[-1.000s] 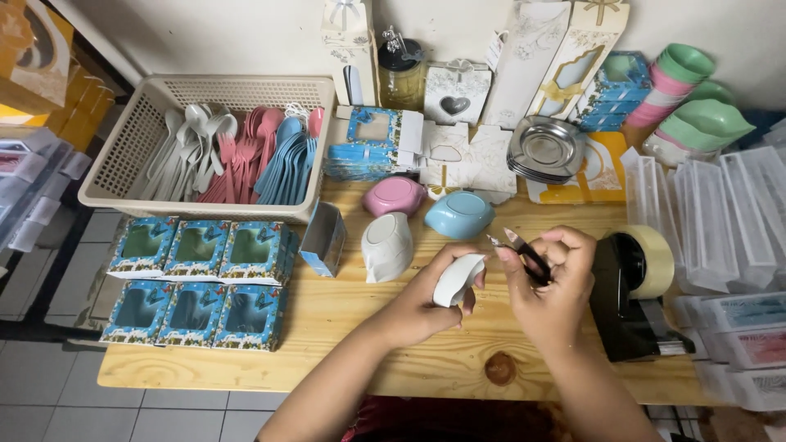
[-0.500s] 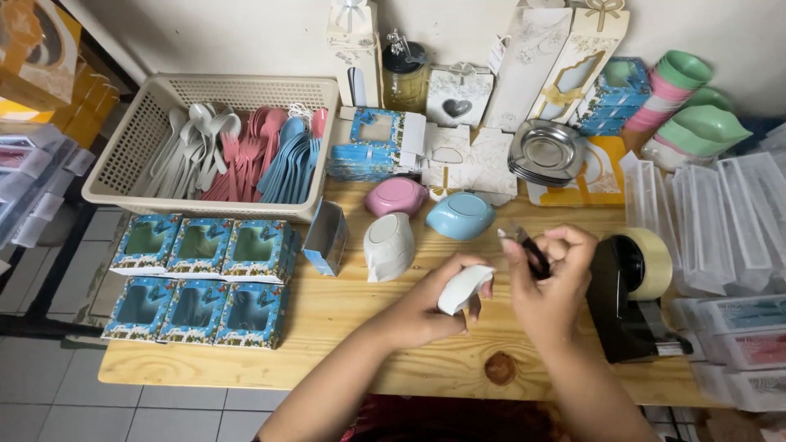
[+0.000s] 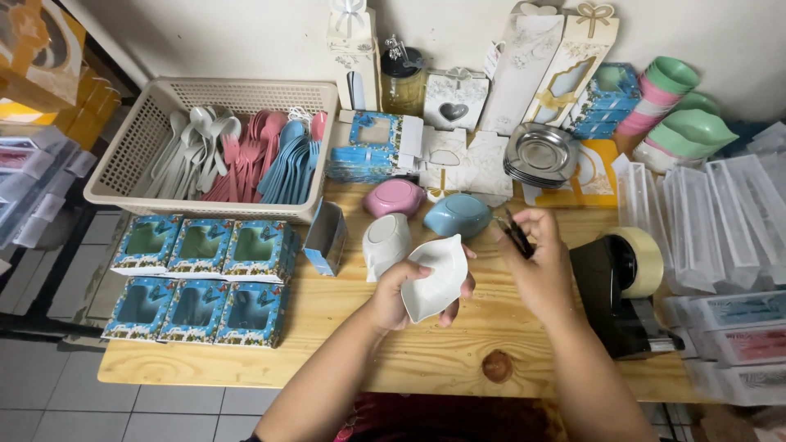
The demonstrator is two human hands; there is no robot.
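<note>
At the far left of the frame, six blue window boxes (image 3: pixel 199 281) lie in two rows on the wooden table (image 3: pixel 344 344). Above them, in the upper left, the beige basket (image 3: pixel 139 139) holds grey, pink and blue plastic spoons (image 3: pixel 246 155). Just right of the boxes a single blue box (image 3: pixel 326 239) stands open on its side.

My left forearm comes up from the bottom centre of the frame, slanting to the right, and my left hand (image 3: pixel 405 290) sits a little left of centre. Its fingers are curled up from below around the white leaf-shaped dish (image 3: pixel 435 277), thumb on the near edge, so the grip is closed on the dish. The dish is lifted clear of the table and tilted, its hollow side facing me. Just above and left of it another white dish (image 3: pixel 383 243) lies on the table, with a pink dish (image 3: pixel 394 197) and a blue dish (image 3: pixel 458 214) beyond.

My right forearm rises from the lower right, and my right hand (image 3: pixel 536 262) is right of centre, level with the left and close beside the dish without touching it. Its thumb and fingers are pinched together on a small dark object (image 3: pixel 516 237); I cannot tell what it is.

Further right stands the black tape dispenser (image 3: pixel 618 303) with its roll of tape (image 3: pixel 647 258), and clear plastic boxes (image 3: pixel 720 221) are stacked along the right edge.
</note>
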